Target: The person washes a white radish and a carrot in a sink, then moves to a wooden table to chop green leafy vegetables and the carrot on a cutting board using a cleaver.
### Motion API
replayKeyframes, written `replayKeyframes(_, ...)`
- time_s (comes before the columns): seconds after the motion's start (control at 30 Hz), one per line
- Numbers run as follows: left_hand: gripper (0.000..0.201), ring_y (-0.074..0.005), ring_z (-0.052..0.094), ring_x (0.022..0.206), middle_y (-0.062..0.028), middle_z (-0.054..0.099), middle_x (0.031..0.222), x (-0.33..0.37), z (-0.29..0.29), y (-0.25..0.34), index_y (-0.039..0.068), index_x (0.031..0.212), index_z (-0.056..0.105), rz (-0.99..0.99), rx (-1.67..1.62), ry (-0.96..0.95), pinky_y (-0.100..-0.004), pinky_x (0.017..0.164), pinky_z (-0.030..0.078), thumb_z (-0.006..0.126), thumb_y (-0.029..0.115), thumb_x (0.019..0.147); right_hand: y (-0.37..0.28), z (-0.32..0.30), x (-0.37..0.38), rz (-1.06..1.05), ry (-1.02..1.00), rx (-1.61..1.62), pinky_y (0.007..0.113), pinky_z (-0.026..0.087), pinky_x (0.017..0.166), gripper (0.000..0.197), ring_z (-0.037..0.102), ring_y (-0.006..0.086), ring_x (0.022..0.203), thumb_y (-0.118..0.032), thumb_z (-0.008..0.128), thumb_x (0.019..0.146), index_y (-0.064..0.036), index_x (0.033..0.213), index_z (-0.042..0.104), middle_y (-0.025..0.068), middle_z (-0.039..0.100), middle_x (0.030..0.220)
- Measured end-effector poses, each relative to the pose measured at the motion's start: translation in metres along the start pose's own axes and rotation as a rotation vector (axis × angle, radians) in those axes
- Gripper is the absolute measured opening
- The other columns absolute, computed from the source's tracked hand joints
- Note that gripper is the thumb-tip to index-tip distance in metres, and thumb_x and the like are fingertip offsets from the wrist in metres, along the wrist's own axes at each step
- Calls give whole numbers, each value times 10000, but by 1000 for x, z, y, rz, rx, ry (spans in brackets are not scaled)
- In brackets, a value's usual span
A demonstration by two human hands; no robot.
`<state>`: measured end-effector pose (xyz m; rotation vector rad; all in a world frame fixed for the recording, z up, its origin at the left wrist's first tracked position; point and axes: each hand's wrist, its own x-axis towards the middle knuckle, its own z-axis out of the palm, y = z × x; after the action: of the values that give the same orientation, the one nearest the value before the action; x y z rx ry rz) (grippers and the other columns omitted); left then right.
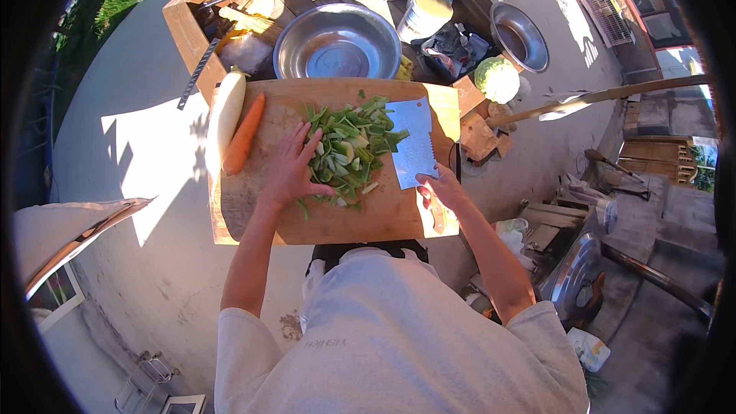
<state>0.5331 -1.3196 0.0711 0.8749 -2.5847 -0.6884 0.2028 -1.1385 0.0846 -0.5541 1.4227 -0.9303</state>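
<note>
A heap of chopped green leafy vegetable (pixel 351 149) lies on the wooden cutting board (pixel 307 222). My left hand (pixel 293 167) rests against the heap's left side, fingers spread. In my right hand (pixel 438 186) is the handle of a cleaver (pixel 412 142). Its broad blade lies nearly flat on the board at the heap's right, with some cut pieces over its edge. Toward the board's left side lie a carrot (pixel 244 134) and a long white radish (pixel 225 119), side by side.
Just beyond the board sits a large steel bowl (pixel 337 42). White tubs (pixel 425 15) and a dark plastic bag (pixel 452 50) stand to its right. A cabbage (pixel 497 79) rests at the wooden tabletop's right corner, near another steel basin (pixel 520 37). A wooden pole (pixel 598 97) reaches in from the right.
</note>
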Motion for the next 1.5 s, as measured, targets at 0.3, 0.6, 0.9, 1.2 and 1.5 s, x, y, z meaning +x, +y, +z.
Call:
replayKeyframes(0.3,1198,-467,199,1437,-261,170,1570,-67,-3,37,190,1499,360,-172,54,54,-596,1130,225,860,588,486,14,36,-51,82,307,191,272,473,416,213,499,91,510,-146,622,940,-43,1101,530,12,521,676)
replayKeyframes(0.6,1100,-470,267,1393,-259,255,1522,-5,44,77,145,1481,384,-350,94,327,-582,1099,279,893,410,542,36,125,-29,2,311,204,272,463,439,133,542,139,465,-147,533,993,-27,1037,495,43,531,646)
replayKeyframes(0.9,892,-365,455,1267,-240,418,1428,142,47,7,50,1419,455,-367,-192,552,-448,1048,384,824,107,609,-75,161,106,-125,301,324,270,471,402,83,553,147,458,-70,495,944,-28,1015,493,45,522,654)
replayKeyframes(1.2,860,-247,515,1233,-177,480,1392,256,1,-70,-9,1483,321,-849,-1112,291,-357,962,456,766,285,809,-153,125,170,-295,423,-421,493,506,722,278,656,415,782,-206,540,856,46,974,536,251,651,832)
replayKeyframes(1.5,374,-153,585,520,-75,662,636,249,30,-79,11,693,681,-783,-768,560,-327,545,473,655,322,899,-136,100,123,-485,428,-544,404,482,543,150,620,306,587,-145,541,894,1,900,510,169,599,680)
